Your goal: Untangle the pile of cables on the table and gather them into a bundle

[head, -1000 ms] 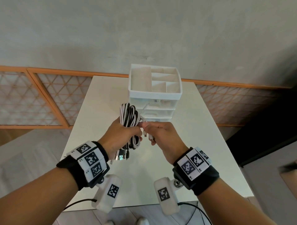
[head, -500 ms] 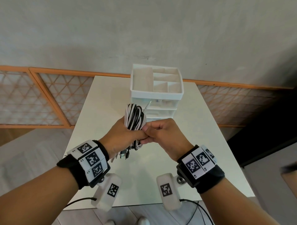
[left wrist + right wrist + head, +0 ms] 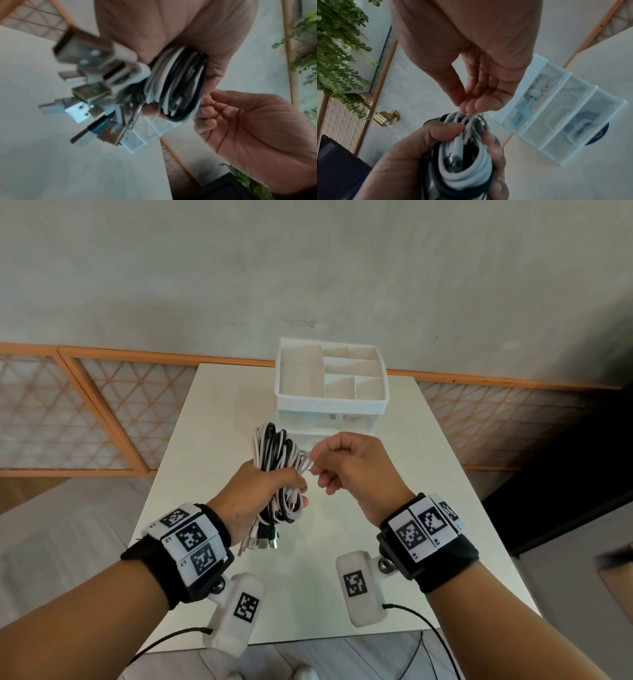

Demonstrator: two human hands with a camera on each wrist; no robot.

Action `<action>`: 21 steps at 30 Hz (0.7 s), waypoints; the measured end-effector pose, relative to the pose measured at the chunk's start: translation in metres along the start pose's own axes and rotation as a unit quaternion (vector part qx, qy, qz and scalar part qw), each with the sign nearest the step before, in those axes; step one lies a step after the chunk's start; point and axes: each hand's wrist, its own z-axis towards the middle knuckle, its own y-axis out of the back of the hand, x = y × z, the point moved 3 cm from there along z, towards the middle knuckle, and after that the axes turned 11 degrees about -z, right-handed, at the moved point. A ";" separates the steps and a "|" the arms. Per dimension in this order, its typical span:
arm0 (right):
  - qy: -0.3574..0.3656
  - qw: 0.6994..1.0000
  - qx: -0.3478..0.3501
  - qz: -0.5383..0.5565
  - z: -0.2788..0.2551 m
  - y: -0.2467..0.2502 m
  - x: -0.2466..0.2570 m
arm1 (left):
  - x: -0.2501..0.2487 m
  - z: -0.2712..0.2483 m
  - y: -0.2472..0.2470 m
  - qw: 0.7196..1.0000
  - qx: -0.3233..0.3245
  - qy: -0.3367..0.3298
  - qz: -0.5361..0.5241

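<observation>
A coiled bundle of black and white cables point(image 3: 274, 450) stands upright above the white table point(image 3: 428, 508), and my left hand point(image 3: 246, 494) grips it round the middle. Several USB plugs point(image 3: 260, 542) hang below that fist; the left wrist view shows the plugs point(image 3: 89, 67) close up and blurred beside the coil point(image 3: 176, 86). My right hand point(image 3: 318, 470) is just right of the bundle. Its thumb and fingertips pinch a white cable strand point(image 3: 467, 117) at the coil's edge, above the left hand point(image 3: 412, 155).
A white drawer organiser point(image 3: 332, 402) with open top compartments stands at the table's far side, just behind the hands; its clear drawers point(image 3: 556, 115) hold small items. An orange lattice panel point(image 3: 102, 412) runs along the wall. A brass knob point(image 3: 385, 117) and a plant point(image 3: 339, 40) are off the table.
My right hand was pressed against the left fist at the bundle. It has drawn a little right and up, still pinching the white strand. The left hand keeps its grip.
</observation>
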 end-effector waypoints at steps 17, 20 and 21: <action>0.106 0.993 -0.036 -0.043 -0.017 -0.013 -0.016 | -0.008 -0.007 -0.009 0.994 0.081 -0.044 -0.060; 0.140 0.988 -0.024 -0.066 -0.021 -0.015 -0.016 | -0.008 -0.008 -0.009 0.995 0.048 -0.046 -0.080; 0.151 0.986 -0.049 -0.060 -0.022 -0.011 -0.014 | -0.008 -0.008 -0.010 0.995 0.039 -0.047 -0.082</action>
